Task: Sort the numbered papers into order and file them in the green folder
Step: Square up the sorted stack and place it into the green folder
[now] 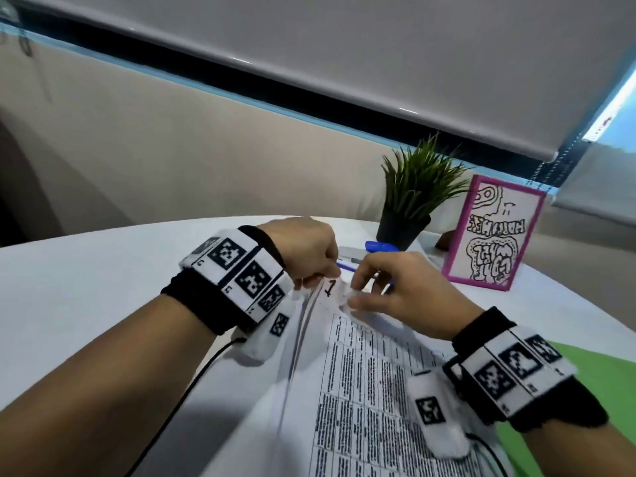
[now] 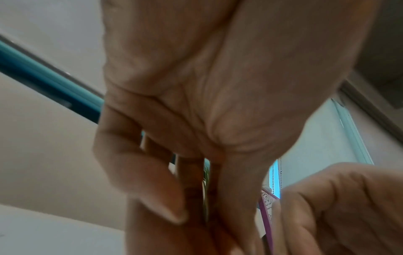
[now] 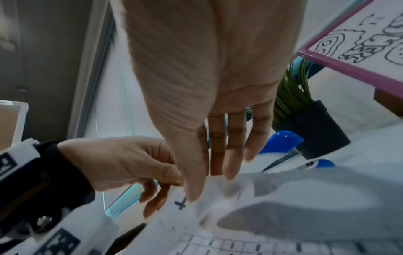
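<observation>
A stack of printed papers (image 1: 361, 380) lies tilted on the white table (image 1: 86, 304); its top sheet bears a handwritten "1" (image 1: 329, 288) near the far edge. My left hand (image 1: 311, 278) pinches the stack's far left corner, where the sheet edges fan apart. My right hand (image 1: 358, 292) grips the far edge just right of the number, with the thumb on top and the fingers behind the rumpled paper (image 3: 283, 207). The green folder (image 1: 592, 376) lies flat under my right wrist at the lower right. In the left wrist view my left fingers (image 2: 174, 203) are curled together.
Behind the papers stand a potted plant (image 1: 413, 208) and a pink-framed drawing (image 1: 495, 232). A blue stapler (image 1: 380, 247) and a pen (image 1: 347, 266) lie just past my fingertips. Wrist cables trail over the table towards me.
</observation>
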`<state>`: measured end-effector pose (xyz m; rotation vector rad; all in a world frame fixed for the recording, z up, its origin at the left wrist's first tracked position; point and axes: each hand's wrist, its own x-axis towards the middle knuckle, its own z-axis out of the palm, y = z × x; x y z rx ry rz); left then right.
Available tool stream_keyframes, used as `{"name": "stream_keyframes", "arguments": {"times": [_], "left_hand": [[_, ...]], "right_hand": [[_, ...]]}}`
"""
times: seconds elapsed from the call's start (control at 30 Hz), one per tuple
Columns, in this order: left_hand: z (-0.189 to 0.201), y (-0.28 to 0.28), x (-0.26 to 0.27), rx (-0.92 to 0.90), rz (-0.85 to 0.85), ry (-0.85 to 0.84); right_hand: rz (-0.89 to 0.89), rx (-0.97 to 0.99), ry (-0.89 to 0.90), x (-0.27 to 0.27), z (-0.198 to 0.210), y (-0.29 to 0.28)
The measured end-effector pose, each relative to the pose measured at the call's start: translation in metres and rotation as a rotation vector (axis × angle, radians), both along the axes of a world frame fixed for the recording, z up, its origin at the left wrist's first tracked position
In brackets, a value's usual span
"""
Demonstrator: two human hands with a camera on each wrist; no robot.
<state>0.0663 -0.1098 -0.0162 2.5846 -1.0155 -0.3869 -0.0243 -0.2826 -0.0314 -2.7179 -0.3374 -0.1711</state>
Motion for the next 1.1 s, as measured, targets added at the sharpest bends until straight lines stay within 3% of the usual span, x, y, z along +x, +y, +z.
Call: {"name": "stream_keyframes", "arguments": {"times": [0.23, 0.4, 0.67, 0.77, 0.97, 1.1], "left_hand": [[0.002, -0.001, 0.0, 0.077, -0.03, 0.006], [-0.001, -0.001, 0.005, -0.008, -0.066, 0.051], [0.001, -0.006, 0.001, -0.049, -0.076, -0.106], [0.004, -0.006, 0.0, -0.081, -0.056, -0.065], [0.006, 0.003, -0.002, -0.018, -0.073, 0.009], [0.006, 0.001, 0.0, -0.045, -0.081, 0.034]], "right_hand": [[0.046, -0.01, 0.095, -0.001, 0.0, -0.012], [-0.001, 0.156, 0.147, -0.005, -0.003, -0.02], [0.01, 0.146, 0.057, -0.002, -0.003, -0.017], [0.016, 0.13, 0.055, -0.002, -0.001, -0.019], [0.037, 0.377, 0.274, -0.01, 0.006, -0.027], [0.105, 0.385, 0.325, -0.01, 0.009, -0.032]]}}
